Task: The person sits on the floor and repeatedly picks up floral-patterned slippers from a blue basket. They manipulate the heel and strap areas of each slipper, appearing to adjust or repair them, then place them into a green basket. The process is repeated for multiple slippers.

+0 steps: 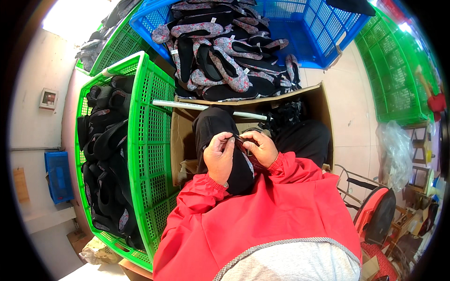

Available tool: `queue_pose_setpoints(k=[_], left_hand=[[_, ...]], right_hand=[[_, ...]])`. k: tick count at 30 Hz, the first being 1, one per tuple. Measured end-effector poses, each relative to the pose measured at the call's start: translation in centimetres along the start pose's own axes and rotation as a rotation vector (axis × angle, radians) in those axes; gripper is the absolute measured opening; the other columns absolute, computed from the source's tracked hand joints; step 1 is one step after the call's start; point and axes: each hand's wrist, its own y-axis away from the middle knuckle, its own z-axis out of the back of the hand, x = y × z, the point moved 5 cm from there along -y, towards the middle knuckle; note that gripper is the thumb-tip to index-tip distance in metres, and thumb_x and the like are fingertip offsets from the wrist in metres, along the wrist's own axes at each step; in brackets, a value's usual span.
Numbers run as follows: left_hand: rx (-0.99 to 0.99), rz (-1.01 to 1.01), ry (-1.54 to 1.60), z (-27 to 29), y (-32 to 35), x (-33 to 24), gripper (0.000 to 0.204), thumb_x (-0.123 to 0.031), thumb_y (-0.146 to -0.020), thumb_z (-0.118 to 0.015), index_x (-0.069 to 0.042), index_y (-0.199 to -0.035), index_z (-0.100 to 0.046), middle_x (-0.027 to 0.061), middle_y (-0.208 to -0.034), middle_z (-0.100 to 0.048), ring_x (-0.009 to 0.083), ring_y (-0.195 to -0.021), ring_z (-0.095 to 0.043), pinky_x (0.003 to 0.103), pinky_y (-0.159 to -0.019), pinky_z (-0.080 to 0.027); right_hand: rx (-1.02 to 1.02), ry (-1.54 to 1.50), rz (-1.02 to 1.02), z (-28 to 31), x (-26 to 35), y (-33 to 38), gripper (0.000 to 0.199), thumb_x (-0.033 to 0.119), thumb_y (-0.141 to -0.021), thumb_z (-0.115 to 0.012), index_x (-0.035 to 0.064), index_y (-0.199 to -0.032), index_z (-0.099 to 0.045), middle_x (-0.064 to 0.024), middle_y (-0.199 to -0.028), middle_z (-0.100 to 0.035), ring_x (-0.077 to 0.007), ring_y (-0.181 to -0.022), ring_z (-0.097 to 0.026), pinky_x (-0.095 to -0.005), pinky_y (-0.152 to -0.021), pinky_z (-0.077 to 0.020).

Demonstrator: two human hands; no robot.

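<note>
My left hand (219, 158) and my right hand (263, 149) meet above my lap, both closed. Thumbs and fingers of the two hands pinch the edge of a black cloth shoe (245, 151) between them. Reddish patterned lining shows on it, but most of the shoe is hidden by my hands and blends with my dark trousers. Just beyond my knees lies a heap of slip-on cloth shoes (229, 65), black and floral, several with small white tags. An open cardboard box (326, 114) stands around my legs, with dark items inside at its far right.
A green crate (152, 136) full of dark shoes stands close at my left. A white rod (187, 106) lies across the box. Ahead is a blue crate (323, 30); another green crate (396, 70) stands far right. A clear plastic bag (395, 154) and a red-and-black chair (375, 213) are at right.
</note>
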Motion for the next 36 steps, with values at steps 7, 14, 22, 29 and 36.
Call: queue_pose_setpoints(k=[7, 14, 22, 29, 36], left_hand=[[0.008, 0.001, -0.021, -0.1, 0.0, 0.0, 0.017, 0.008, -0.089, -0.062, 0.001, -0.104, -0.061, 0.0000, -0.092, -0.062, 0.0045, -0.083, -0.058, 0.017, -0.075, -0.047], [0.003, 0.004, -0.015, -0.1, -0.1, 0.2, 0.016, 0.007, -0.089, -0.063, 0.001, -0.104, -0.061, -0.0002, -0.091, -0.062, 0.0043, -0.082, -0.058, 0.017, -0.074, -0.047], [-0.005, -0.026, -0.050, 0.0, -0.1, 0.2, 0.016, 0.007, -0.089, -0.063, 0.001, -0.104, -0.062, -0.0004, -0.090, -0.062, 0.0040, -0.081, -0.058, 0.017, -0.073, -0.047], [0.000, -0.016, -0.051, -0.1, -0.1, 0.1, 0.016, 0.007, -0.089, -0.063, 0.001, -0.103, -0.062, -0.0008, -0.089, -0.061, 0.0034, -0.080, -0.058, 0.017, -0.072, -0.047], [0.012, -0.041, -0.061, 0.0, -0.1, 0.5, 0.019, 0.008, -0.089, -0.062, 0.001, -0.107, -0.060, 0.0002, -0.091, -0.062, 0.0040, -0.081, -0.058, 0.017, -0.072, -0.047]], right_hand=[[-0.023, -0.017, -0.001, -0.1, 0.2, 0.0, 0.022, 0.018, -0.092, -0.065, 0.0051, -0.109, -0.065, -0.0077, -0.099, -0.068, -0.0229, -0.093, -0.061, -0.0329, -0.084, -0.0472], [-0.050, 0.013, 0.035, -0.3, -0.2, -0.2, 0.020, 0.018, -0.092, -0.064, 0.0049, -0.106, -0.065, -0.0071, -0.097, -0.068, -0.0219, -0.090, -0.061, -0.0326, -0.083, -0.0472], [-0.043, 0.004, 0.011, -0.3, -0.2, -0.2, 0.018, 0.017, -0.092, -0.064, 0.0047, -0.106, -0.065, -0.0072, -0.095, -0.068, -0.0216, -0.090, -0.061, -0.0320, -0.082, -0.0470], [-0.077, -0.090, 0.014, -0.3, -1.0, -0.2, 0.018, 0.017, -0.093, -0.064, 0.0038, -0.105, -0.065, -0.0042, -0.093, -0.066, -0.0158, -0.086, -0.060, -0.0291, -0.079, -0.0473], [-0.167, -0.527, -0.381, -0.6, -3.8, 0.8, 0.023, 0.019, -0.094, -0.065, 0.0052, -0.113, -0.061, 0.0018, -0.091, -0.062, -0.0082, -0.083, -0.057, -0.0223, -0.076, -0.0467]])
